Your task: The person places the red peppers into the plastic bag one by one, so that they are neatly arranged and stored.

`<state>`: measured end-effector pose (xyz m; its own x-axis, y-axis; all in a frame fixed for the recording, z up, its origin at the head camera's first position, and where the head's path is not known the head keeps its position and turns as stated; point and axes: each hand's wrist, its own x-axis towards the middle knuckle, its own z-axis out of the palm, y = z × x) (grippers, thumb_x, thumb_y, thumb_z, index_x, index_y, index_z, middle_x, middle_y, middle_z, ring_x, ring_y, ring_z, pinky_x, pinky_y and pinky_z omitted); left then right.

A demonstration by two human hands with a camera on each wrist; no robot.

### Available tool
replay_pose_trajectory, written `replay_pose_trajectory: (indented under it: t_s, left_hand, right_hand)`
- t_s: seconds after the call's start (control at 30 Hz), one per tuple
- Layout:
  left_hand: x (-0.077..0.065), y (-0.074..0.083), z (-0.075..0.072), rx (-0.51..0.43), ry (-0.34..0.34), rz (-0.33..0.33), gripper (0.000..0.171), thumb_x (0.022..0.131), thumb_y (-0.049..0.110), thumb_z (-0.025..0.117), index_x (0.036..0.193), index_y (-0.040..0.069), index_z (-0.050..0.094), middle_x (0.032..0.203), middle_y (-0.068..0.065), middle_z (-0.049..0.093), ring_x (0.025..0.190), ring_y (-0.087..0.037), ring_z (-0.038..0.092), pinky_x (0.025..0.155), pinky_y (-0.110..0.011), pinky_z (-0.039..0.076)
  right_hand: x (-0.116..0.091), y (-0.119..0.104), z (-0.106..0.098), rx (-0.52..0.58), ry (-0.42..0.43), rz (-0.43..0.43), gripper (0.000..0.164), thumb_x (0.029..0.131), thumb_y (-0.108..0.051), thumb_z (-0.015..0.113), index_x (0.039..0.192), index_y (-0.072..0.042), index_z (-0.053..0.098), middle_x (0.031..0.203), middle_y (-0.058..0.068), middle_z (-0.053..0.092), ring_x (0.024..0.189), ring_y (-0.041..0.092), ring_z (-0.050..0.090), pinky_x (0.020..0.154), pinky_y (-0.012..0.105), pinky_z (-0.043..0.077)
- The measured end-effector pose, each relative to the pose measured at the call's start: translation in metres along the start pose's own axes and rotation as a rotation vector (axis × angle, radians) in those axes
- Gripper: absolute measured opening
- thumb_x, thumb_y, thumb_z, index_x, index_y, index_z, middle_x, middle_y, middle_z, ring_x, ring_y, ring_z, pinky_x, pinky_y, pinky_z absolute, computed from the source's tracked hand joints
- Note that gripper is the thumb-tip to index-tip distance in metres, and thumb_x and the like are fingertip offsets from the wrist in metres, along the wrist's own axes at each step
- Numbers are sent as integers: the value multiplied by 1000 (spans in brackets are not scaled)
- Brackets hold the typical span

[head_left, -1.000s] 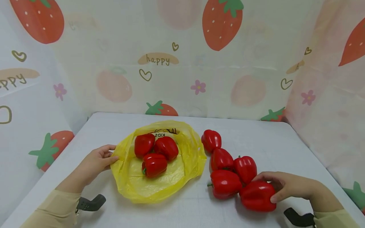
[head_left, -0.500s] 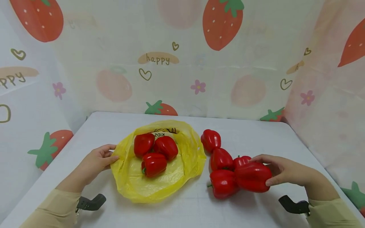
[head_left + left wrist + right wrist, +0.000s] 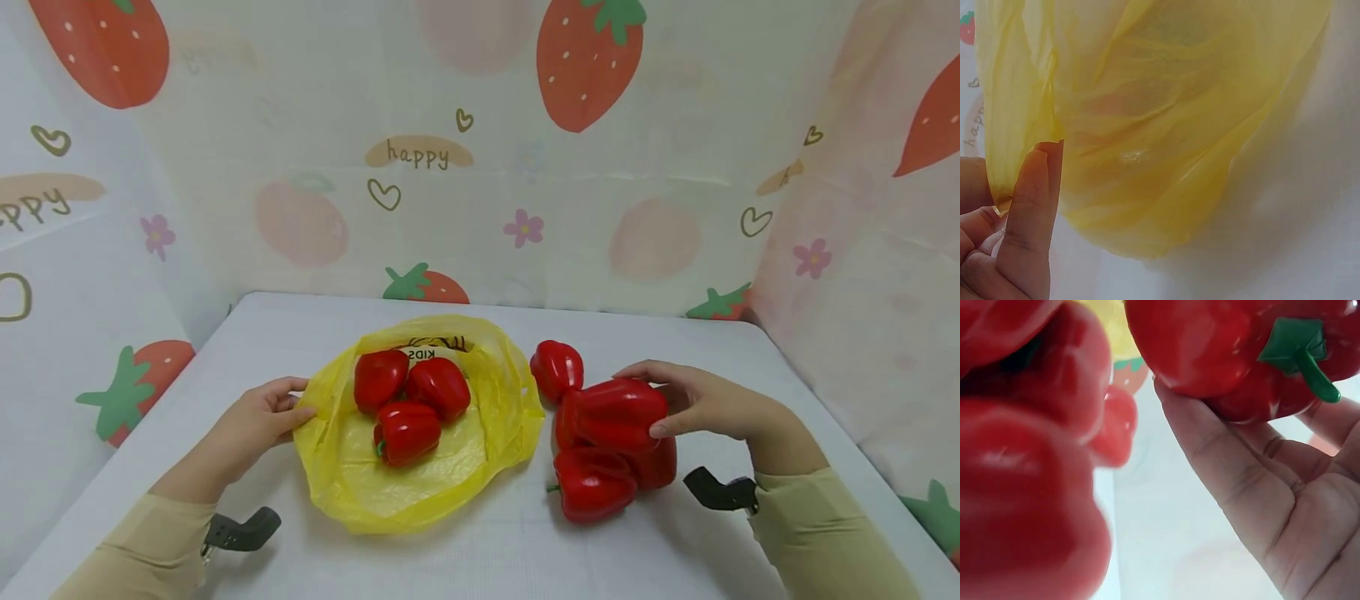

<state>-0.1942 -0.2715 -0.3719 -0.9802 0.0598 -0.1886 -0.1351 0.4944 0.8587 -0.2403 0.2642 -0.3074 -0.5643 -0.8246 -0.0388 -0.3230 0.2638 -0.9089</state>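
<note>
A yellow plastic bag (image 3: 360,500) lies spread with its mouth facing up, and three red bell peppers (image 3: 407,432) rest inside it. My left hand (image 3: 258,425) pinches the bag's left rim; in the left wrist view the thumb (image 3: 1030,212) presses the thin film against the fingers. Raised over the loose peppers is a red bell pepper (image 3: 618,410), gripped by my right hand (image 3: 705,404) between thumb and fingers. Its green stem (image 3: 1300,359) points toward the palm side in the right wrist view. Below and behind it sit several more bell peppers (image 3: 595,485), partly covered by the held one.
The white table (image 3: 480,567) carries everything. One bell pepper (image 3: 557,369) sits close to the bag's right rim. A strawberry-print cloth (image 3: 450,225) closes off the back and both sides. Black wrist mounts (image 3: 242,530) stick out from both sleeves.
My right hand has lifted the pepper from the near right of the group and carried it left and away from me, over the others. The left hand stays on the bag rim.
</note>
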Motion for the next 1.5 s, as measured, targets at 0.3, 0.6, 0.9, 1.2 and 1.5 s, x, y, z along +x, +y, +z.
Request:
replay_pose_trajectory:
  t_s: [0.3, 0.6, 0.9, 1.2, 1.5]
  left_hand:
    - [2, 0, -1, -16, 5, 18, 52, 88, 31, 61, 130, 6, 44, 106, -12, 60, 90, -19, 60, 82, -32, 52]
    - [1, 1, 0, -27, 3, 13, 51, 88, 30, 60, 130, 6, 44, 105, -12, 59, 90, -19, 60, 82, -31, 52]
    - [2, 2, 1, -35, -1, 8, 51, 88, 29, 60, 130, 6, 43, 107, -12, 59, 90, -18, 60, 82, -31, 52]
    - [4, 1, 0, -28, 5, 17, 52, 88, 31, 60, 131, 5, 43, 108, -13, 59, 91, -19, 61, 83, -33, 51]
    - [6, -3, 1, -30, 6, 17, 52, 88, 31, 60, 131, 6, 43, 107, -12, 59, 91, -19, 60, 83, -32, 51]
  right_hand:
    - [44, -19, 1, -98, -4, 1, 55, 82, -7, 66, 130, -9, 40, 122, 13, 48, 104, 30, 57, 82, 40, 52]
    - [81, -36, 7, -79, 12, 34, 54, 81, -12, 68, 129, -13, 43, 122, 11, 50, 102, 30, 58, 82, 40, 52]
    - [115, -46, 16, -98, 52, 140, 61, 75, -18, 75, 128, -20, 44, 120, 7, 52, 100, 29, 58, 78, 40, 53]
    - [147, -48, 27, -124, -28, 221, 58, 75, -25, 75, 125, -27, 45, 120, 3, 49, 82, 31, 63, 69, 43, 55]
    - [175, -40, 41, -305, -19, 252, 56, 73, -30, 76, 122, -31, 48, 116, -4, 51, 104, 20, 52, 81, 34, 50]
